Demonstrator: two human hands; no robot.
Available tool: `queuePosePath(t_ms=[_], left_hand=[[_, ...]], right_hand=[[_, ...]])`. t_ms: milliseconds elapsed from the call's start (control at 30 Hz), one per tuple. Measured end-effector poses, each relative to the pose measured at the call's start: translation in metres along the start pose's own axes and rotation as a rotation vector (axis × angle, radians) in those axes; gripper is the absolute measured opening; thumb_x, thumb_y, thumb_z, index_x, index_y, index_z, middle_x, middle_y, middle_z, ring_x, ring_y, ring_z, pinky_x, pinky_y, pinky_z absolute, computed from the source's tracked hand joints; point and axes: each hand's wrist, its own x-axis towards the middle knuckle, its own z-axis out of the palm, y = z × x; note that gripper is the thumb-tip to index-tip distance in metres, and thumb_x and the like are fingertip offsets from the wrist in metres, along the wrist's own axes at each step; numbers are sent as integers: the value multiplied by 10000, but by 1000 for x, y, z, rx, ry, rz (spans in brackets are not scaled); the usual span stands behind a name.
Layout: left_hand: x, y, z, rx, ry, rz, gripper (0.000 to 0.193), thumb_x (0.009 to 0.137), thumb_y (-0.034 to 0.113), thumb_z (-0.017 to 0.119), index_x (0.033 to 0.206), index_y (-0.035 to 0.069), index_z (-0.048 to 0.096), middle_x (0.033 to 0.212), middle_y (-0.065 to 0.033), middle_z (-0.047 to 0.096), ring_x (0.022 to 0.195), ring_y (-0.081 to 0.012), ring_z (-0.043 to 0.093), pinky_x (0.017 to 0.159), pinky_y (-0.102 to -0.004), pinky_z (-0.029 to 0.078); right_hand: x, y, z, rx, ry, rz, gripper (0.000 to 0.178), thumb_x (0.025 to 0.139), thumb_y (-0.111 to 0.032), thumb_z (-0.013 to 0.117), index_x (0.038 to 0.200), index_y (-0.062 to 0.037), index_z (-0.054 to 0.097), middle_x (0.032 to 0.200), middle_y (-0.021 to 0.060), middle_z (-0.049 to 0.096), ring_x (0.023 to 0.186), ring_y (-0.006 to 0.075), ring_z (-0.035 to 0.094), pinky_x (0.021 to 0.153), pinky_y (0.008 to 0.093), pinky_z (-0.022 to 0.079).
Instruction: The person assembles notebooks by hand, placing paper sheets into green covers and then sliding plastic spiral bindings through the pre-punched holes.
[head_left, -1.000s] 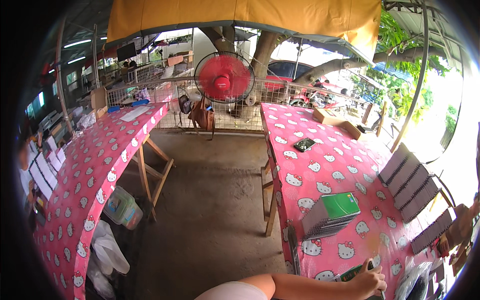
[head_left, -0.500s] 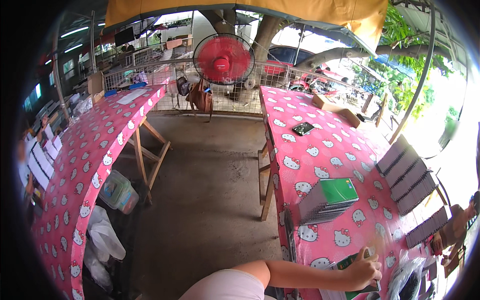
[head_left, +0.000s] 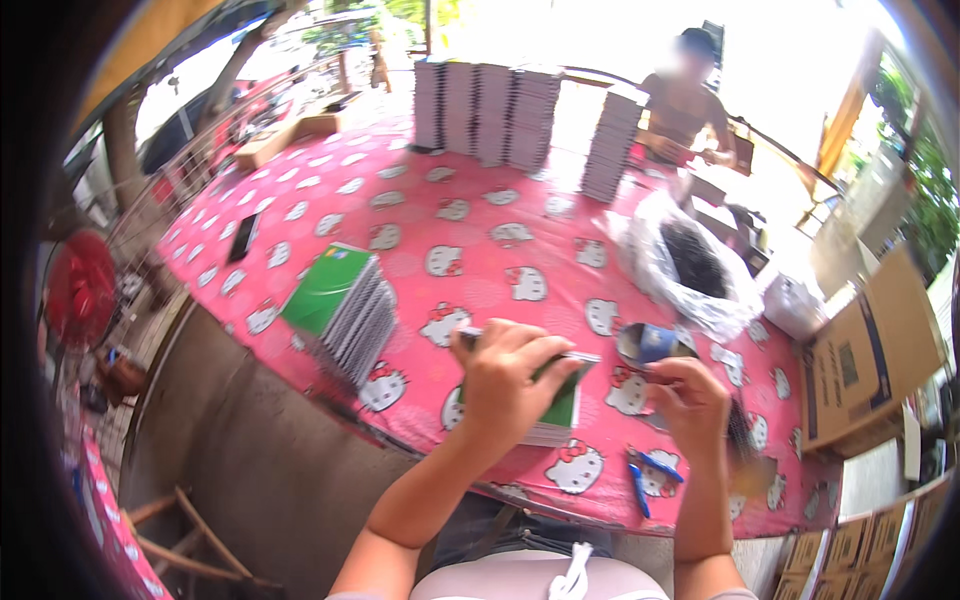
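Observation:
Fingers bent over its upper edge, my left hand (head_left: 508, 378) grips a green-covered notebook (head_left: 562, 405) on the pink tablecloth, with white page edges showing below the cover. My right hand (head_left: 690, 398) is raised just right of it, thumb and fingers pinched together; anything between them is too small to make out. Close to those fingertips lies a round, hollow object with a blue band (head_left: 655, 344). Blue-handled pliers (head_left: 642, 484) rest on the cloth between my forearms. Left of my left hand stands a stack of spiral notebooks (head_left: 358, 325), its top cover green.
A clear plastic bag (head_left: 635, 250) of black coils lies beyond my right hand. Tall notebook stacks (head_left: 490, 115) line the far edge, with another person (head_left: 690, 110) seated behind. A phone (head_left: 243, 238) lies at left, a cardboard box (head_left: 865, 360) at right.
The view has swung to the right, so the table now lies ahead of me. Both my hands show now; earlier only one arm reached to a green notebook at the lower right.

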Motion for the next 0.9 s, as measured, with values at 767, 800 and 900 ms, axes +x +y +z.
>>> queuePosePath(t_ms=[767, 800, 900], left_hand=[[1, 21, -12, 97, -38, 62, 256, 681, 232, 820, 892, 124, 720, 862, 0, 665, 926, -187, 569, 898, -374, 338], [0, 22, -11, 103, -44, 66, 255, 683, 233, 819, 893, 127, 720, 865, 3, 665, 922, -183, 568, 890, -373, 337], [-3, 12, -4, 96, -76, 24, 233, 710, 302, 791, 883, 170, 709, 876, 44, 662, 926, -156, 561, 951, -443, 250]], right_hand=[[42, -28, -1, -200, -449, -134, 202, 786, 25, 675, 978, -34, 678, 840, 87, 615, 719, 181, 613, 650, 295, 488], [41, -27, -2, -196, -464, -87, 212, 781, 21, 683, 985, -35, 672, 842, 89, 620, 717, 179, 615, 647, 298, 489], [36, -29, 9, -50, -382, 122, 234, 792, -41, 708, 1013, -36, 633, 859, 98, 638, 734, 173, 624, 650, 306, 491]])
